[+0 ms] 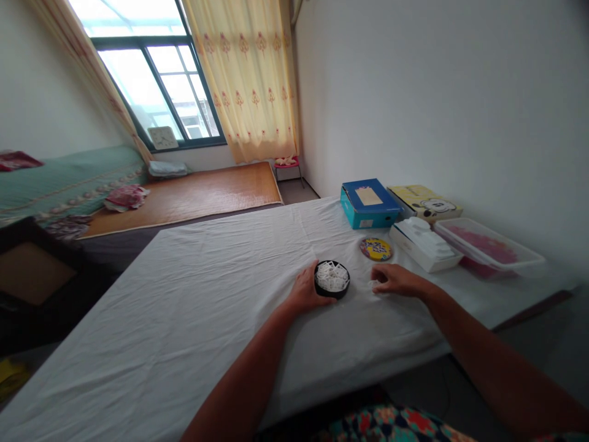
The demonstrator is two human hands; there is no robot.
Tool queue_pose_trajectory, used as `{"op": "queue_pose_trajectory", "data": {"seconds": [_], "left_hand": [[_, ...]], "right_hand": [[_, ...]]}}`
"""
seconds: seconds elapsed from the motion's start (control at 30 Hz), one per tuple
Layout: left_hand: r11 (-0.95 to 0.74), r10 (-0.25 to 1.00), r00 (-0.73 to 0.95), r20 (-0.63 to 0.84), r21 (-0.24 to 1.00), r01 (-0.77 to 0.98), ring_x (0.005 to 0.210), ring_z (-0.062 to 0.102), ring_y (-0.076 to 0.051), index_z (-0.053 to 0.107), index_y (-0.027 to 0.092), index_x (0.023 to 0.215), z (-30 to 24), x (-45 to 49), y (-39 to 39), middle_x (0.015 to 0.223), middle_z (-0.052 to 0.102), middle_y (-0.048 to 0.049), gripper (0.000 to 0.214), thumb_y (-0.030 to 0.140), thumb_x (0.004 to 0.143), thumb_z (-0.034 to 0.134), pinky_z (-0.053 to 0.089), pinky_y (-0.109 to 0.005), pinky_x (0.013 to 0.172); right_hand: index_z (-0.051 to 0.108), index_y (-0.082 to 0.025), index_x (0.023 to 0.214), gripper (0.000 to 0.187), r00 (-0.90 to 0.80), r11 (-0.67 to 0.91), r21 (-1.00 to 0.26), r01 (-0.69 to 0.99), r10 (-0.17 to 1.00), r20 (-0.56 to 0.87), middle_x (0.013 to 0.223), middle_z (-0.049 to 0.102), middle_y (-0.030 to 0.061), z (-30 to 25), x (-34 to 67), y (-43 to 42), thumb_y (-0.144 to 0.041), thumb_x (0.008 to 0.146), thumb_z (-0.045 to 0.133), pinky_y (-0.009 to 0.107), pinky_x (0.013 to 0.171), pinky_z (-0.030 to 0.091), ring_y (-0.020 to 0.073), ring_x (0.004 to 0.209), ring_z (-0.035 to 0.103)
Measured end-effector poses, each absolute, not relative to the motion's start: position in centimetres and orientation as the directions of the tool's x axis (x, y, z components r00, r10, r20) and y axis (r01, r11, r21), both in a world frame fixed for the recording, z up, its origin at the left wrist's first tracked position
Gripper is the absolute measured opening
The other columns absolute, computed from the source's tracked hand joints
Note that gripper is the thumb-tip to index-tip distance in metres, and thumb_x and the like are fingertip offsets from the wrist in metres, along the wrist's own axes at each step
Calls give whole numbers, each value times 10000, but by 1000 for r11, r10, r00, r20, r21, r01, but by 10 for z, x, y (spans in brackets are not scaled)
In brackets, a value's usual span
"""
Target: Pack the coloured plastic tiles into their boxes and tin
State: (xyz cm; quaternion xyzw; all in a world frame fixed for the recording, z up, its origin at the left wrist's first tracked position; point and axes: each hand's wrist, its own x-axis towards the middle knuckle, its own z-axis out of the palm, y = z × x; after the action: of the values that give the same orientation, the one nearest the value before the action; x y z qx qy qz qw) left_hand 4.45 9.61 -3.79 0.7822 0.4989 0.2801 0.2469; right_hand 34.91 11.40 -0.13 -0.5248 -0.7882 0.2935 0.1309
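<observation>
My left hand (307, 291) is curled round the left side of a round black container (338, 296), which stands on the white cloth. Small thin white pieces (332, 276) fill it in a jumbled heap; they look like plastic, but their exact kind is too small to tell. To the right, just above the cloth or touching it, my right hand (390, 281) has its fingers closed in a pinch. A bit of a similar white piece (373, 284) shows at the fingertips. Just beyond that hand lies a round yellow and purple lid (376, 248), flat on the cloth.
Along the wall stand a blue box (370, 202), a yellow cartoon-printed box (424, 201), a white box (423, 244) with white contents, and a clear plastic tub (490, 247) with something pink. A white cloth (207, 307) covers the table. A bed (216, 193) lies beyond.
</observation>
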Motion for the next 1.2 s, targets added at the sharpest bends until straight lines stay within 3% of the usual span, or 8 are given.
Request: {"op": "queue_pose_trajectory", "data": {"seconds": [0.13, 0.23, 0.4, 0.53, 0.77, 0.83, 1.03, 1.2], "left_hand": [[-378, 919, 347, 186, 661, 648, 1344, 400, -385, 302, 137, 1461, -36, 46, 96, 1434, 450, -203, 1182, 518, 485, 850, 296, -532, 1134], [-382, 919, 347, 189, 649, 658, 1346, 397, -377, 299, 145, 1461, -35, 46, 95, 1441, 442, -196, 1172, 516, 492, 844, 299, -523, 1133], [-376, 921, 344, 181, 642, 668, 1324, 422, -363, 316, 178, 1449, -34, 46, 92, 1419, 470, -175, 1141, 524, 498, 844, 314, -522, 1119], [-366, 925, 350, 148, 598, 713, 1305, 433, -363, 331, 193, 1430, -27, 50, 93, 1412, 479, -164, 1116, 566, 504, 830, 330, -531, 1103], [-418, 898, 423, 125, 548, 725, 1271, 454, -388, 333, 192, 1416, -12, 112, 125, 1378, 508, -151, 1111, 565, 492, 825, 383, -541, 1046], [-395, 908, 398, 130, 581, 712, 1291, 435, -392, 317, 189, 1423, -15, 138, 136, 1392, 495, -156, 1122, 549, 493, 832, 384, -527, 1047], [-319, 941, 314, 126, 638, 701, 1316, 413, -379, 246, 159, 1457, -31, 169, 148, 1414, 482, -171, 1092, 467, 579, 817, 356, -509, 1071], [-360, 922, 367, 124, 621, 697, 1333, 394, -334, 274, 178, 1457, -29, 129, 133, 1416, 496, -140, 959, 370, 661, 773, 362, -494, 1082]], "right_hand": [[622, -170, 820, 326, -441, 295, -793, 534, 897, 37, 681, 620, 7, 19, 310, 116, -481, 738, 673, 248, 555, 435, 140, 600, 562], [663, -185, 970, 376, -467, 401, -773, 491, 870, 155, 864, 688, 48, 30, 287, 131, -512, 785, 642, 265, 631, 493, 160, 697, 621], [624, -172, 1205, 461, -139, 235, -398, 887, 957, 254, 1229, 625, 144, 15, 311, 174, -461, 849, 577, 392, 937, 452, 287, 1120, 573], [511, -229, 1371, 672, -19, 32, -153, 988, 996, 81, 1400, 492, 159, -10, 343, 188, -564, 794, 593, 556, 929, 415, 409, 1233, 447], [573, -185, 1299, 614, -128, 228, -631, 741, 971, 200, 1229, 640, 120, 13, 358, 172, -543, 800, 589, 382, 901, 486, 291, 1058, 617], [567, -191, 1306, 612, -220, 342, -662, 667, 939, 264, 1242, 639, 103, 21, 358, 165, -548, 808, 585, 375, 933, 478, 272, 1079, 616], [604, -225, 1288, 654, -313, 407, -330, 852, 900, 303, 1377, 545, 116, 4, 352, 157, -565, 733, 667, 458, 1044, 377, 321, 1217, 509], [555, -296, 1349, 593, -316, 383, -239, 892, 908, 275, 1409, 508, 101, -11, 341, 153, -569, 823, 577, 465, 1003, 390, 322, 1217, 482]]}}
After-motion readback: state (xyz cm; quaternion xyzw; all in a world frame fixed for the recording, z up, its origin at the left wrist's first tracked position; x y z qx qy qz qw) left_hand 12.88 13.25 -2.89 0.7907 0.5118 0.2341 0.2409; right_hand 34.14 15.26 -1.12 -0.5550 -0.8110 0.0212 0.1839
